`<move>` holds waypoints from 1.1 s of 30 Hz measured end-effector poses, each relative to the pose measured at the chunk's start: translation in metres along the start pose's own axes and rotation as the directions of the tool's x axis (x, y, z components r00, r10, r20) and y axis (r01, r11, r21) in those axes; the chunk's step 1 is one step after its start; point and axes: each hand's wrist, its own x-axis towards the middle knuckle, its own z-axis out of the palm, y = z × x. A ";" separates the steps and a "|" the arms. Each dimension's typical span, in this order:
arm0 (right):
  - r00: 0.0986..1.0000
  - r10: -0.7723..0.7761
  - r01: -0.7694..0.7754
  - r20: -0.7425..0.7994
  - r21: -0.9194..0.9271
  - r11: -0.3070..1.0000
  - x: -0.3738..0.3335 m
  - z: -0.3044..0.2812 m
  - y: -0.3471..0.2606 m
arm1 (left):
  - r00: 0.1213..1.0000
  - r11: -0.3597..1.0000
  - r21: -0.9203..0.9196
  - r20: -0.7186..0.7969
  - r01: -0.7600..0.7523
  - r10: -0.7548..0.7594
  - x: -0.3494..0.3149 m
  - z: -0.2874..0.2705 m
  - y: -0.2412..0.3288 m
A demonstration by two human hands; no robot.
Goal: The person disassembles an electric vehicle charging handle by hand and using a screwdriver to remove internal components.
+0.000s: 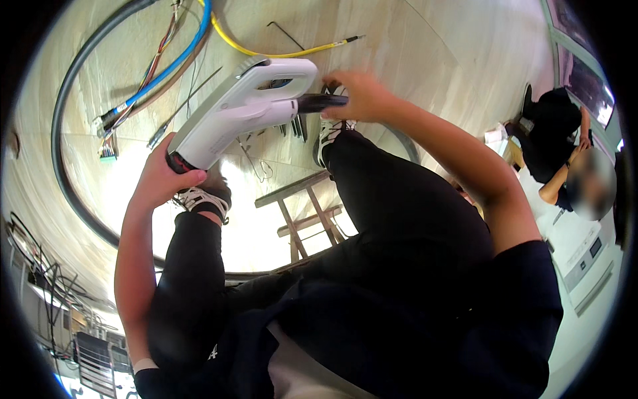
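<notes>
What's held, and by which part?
White handheld device: left hand grips its lower end; right hand is at its dark tube, grip too blurred to confirm.

Open floor [452, 80] at upper right, crowded left
The white device [216, 123] bars the way between the hands [365, 98]; black hose [57, 143] and blue cable [159, 81] obstruct the left, and a wooden frame [292, 188] narrows the gap between the legs [399, 193].

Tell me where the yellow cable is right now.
In the head view, the yellow cable lies on the floor near the top centre, right of the blue cable and just above the white handheld device.
</notes>
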 end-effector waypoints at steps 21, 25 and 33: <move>0.994 -0.068 0.042 0.091 0.257 0.965 0.003 -0.026 0.007 | 0.993 0.997 0.068 0.105 0.047 -0.054 0.019 -0.039 0.093; 0.996 0.065 -0.075 0.064 0.171 0.982 -0.004 -0.029 -0.003 | 1.000 1.000 0.016 0.007 -0.003 0.003 0.021 -0.026 0.078; 0.989 0.151 -0.149 -0.007 0.103 0.983 -0.019 -0.042 -0.010 | 0.989 0.970 -0.240 -0.147 -0.038 0.003 0.008 0.013 0.041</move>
